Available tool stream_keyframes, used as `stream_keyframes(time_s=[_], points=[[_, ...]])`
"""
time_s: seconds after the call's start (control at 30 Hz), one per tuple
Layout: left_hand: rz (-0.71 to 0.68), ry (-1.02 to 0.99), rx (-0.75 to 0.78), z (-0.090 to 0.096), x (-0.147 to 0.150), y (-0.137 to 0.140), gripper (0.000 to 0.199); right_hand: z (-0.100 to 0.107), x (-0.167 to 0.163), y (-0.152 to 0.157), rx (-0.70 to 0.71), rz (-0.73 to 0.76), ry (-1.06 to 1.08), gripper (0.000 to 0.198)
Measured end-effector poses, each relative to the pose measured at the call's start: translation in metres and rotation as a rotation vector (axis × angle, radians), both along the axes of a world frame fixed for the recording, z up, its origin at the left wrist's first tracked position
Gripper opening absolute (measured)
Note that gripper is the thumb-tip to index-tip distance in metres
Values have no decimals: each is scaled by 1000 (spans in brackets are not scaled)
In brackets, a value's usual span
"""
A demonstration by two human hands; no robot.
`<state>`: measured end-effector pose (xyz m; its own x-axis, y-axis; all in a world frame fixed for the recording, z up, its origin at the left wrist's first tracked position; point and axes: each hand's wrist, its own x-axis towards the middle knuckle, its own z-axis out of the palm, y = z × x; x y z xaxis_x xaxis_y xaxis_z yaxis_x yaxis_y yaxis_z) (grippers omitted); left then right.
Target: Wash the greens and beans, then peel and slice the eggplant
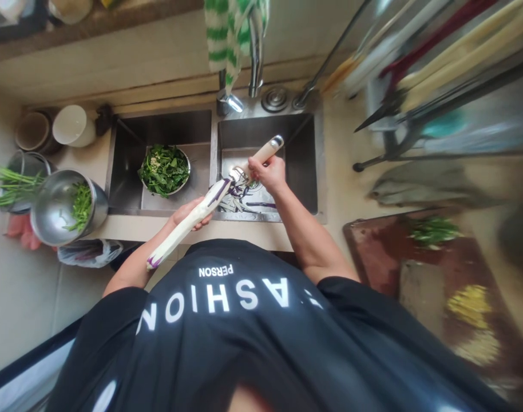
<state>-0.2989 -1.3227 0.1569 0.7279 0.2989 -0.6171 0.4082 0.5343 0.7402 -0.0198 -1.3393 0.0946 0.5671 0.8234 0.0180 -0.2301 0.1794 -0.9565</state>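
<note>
My left hand is wrapped round a long eggplant, mostly peeled white, with purple skin left at both ends. It slants up from over my forearm to the sink's front edge. In my right hand is a peeler with a pale handle and a metal end cap. The peeler's head meets or nearly meets the far tip of the eggplant. Below them, purple and white peelings lie in the right sink basin.
The left basin holds a bowl of chopped greens. A steel pot with cut green pieces stands at left, near a white bowl. A faucet rises behind. At right, a cutting board bears a cleaver and chopped ingredients.
</note>
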Motion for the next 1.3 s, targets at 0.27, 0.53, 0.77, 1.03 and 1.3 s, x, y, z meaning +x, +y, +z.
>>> stream_keyframes(time_s=[0.27, 0.53, 0.77, 1.03, 1.3], points=[[109, -28, 84, -9, -1, -10, 54, 17, -19, -7, 53, 189, 150, 32], [192, -92, 174, -7, -6, -16, 86, 21, -8, -9, 96, 215, 269, 37], [222, -126, 158, -8, -4, -19, 75, 27, -8, -7, 59, 177, 297, 39], [81, -169, 77, -12, -12, -9, 47, 10, -7, 3, 63, 166, 271, 49], [88, -187, -75, -7, 5, 1, 57, 28, -45, -27, 289, 411, 104, 59]])
